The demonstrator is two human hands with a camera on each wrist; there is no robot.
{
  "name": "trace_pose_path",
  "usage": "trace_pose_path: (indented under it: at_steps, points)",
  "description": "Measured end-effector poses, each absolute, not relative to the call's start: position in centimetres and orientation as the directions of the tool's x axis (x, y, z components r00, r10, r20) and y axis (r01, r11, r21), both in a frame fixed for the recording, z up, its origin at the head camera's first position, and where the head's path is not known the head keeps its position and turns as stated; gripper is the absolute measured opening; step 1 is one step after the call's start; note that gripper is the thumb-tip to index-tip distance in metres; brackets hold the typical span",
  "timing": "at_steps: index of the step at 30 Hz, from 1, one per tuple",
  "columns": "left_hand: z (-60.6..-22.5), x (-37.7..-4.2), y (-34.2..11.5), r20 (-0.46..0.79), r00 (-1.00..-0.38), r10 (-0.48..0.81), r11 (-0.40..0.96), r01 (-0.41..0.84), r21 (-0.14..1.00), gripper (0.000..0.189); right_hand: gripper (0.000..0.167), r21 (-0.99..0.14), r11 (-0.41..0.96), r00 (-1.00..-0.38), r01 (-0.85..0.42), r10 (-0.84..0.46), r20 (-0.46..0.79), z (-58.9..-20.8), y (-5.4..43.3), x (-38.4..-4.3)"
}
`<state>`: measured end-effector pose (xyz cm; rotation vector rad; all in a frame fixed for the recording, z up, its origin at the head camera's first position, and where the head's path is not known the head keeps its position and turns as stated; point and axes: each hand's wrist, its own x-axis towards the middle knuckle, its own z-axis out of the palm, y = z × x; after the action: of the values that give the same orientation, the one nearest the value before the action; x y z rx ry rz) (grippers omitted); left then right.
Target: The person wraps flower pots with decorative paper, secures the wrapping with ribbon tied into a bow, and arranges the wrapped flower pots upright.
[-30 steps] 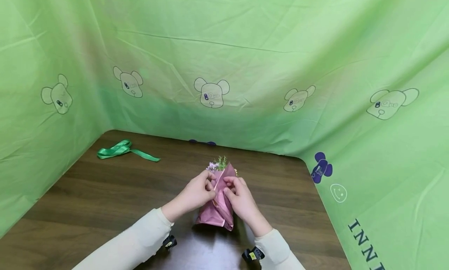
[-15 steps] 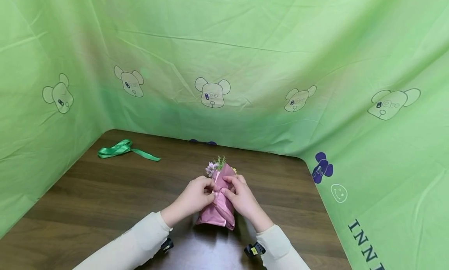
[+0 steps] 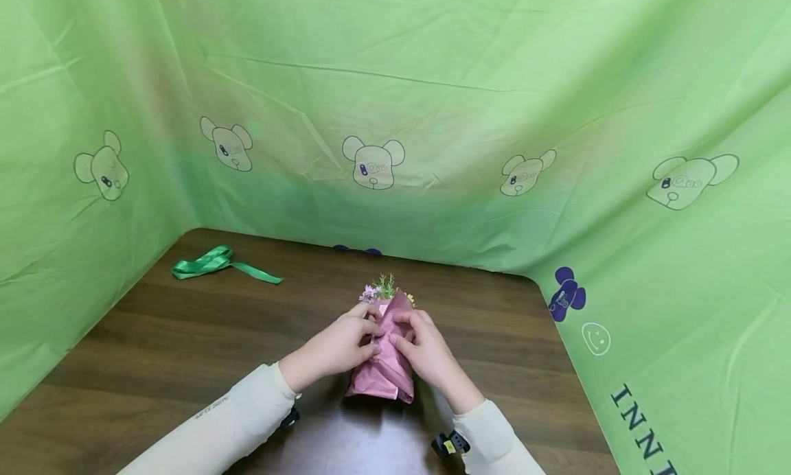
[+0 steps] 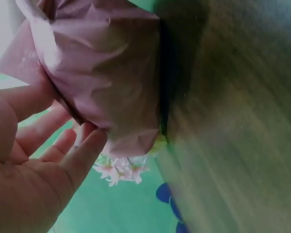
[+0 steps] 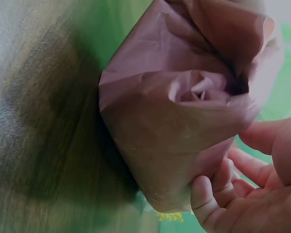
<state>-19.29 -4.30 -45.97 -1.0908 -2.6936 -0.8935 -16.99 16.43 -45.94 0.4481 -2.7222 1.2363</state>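
A small bouquet wrapped in pink wrapping paper (image 3: 380,379) lies on the table, its flowers (image 3: 371,293) and green sprigs at the far end. From the left, my left hand (image 3: 334,341) holds the paper with curled fingers, thumb on top near the overlapping edge. My right hand (image 3: 432,351) pinches the other side of the overlap between thumb and fingers. In the left wrist view, fingertips (image 4: 94,138) press the paper's side near pale pink blossoms (image 4: 120,170). The right wrist view shows the folded, crumpled near end of the wrapping (image 5: 199,92); little yellow blossoms (image 5: 169,216) peek out underneath.
A loose green satin ribbon (image 3: 216,262) lies at the back left of the dark wooden table (image 3: 296,290). Green printed cloth (image 3: 432,118) hangs as walls at the back and both sides.
The left hand has shifted slightly on the paper, and the paper edge it held raised now lies flatter against the bouquet. The right hand stays nearly in place. The ribbon has not moved.
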Motion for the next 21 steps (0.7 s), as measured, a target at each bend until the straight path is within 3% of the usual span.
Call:
trace_pose_path:
  at_steps: [10,21]
  points:
    - [-44.8,-20.3,-4.7,0.308,-0.600,0.739,0.587,0.797,0.145,0.021,0.014,-0.716,0.589,-0.927,-0.375,-0.237,0.290,-45.7,17.0,-15.4]
    - [-44.0,-20.9,-4.3,0.203,-0.569,0.797,0.576,0.817,0.030,0.018,0.014,-0.598,0.651,-0.881,-0.467,-0.289,0.374,-45.9,17.3,-14.5]
